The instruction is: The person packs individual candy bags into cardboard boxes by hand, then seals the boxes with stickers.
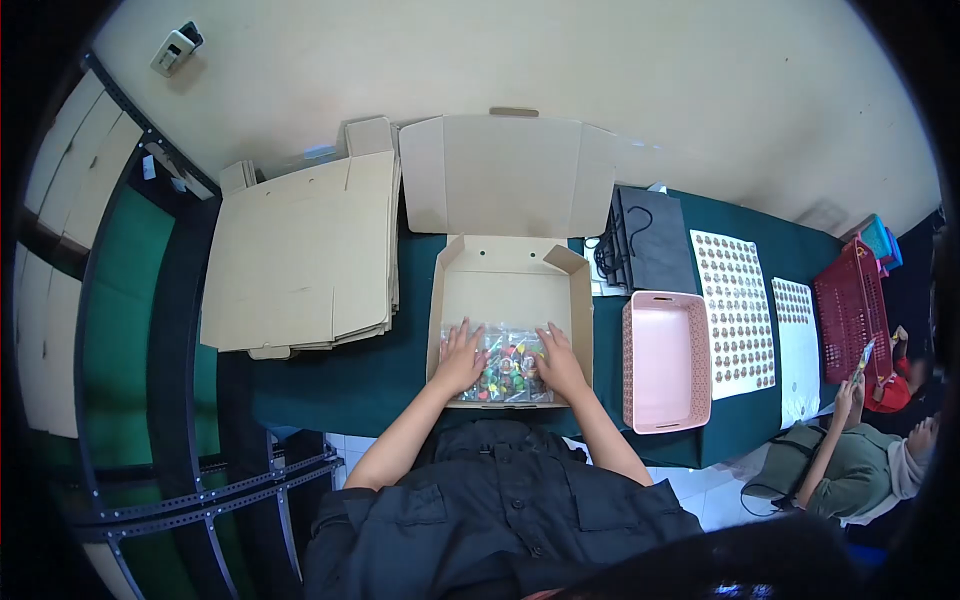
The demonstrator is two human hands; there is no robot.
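An open cardboard box [500, 270] lies in front of me, its lid raised at the far side. In its near half are clear plastic bags [508, 372] filled with small colourful pieces, too small to name. My left hand [460, 362] rests on the left part of the bags with its fingers spread. On the right part lies my right hand [560, 364], fingers also stretched out and pointing away from me. Neither hand is wrapped round anything.
A stack of flattened cardboard boxes [300, 255] lies left. To the right are black paper bags [655, 245], a pink basket [667, 362], sticker sheets [735, 310] and a red basket [850, 310]. A metal rack [200, 500] stands left; another person [840, 465] is at lower right.
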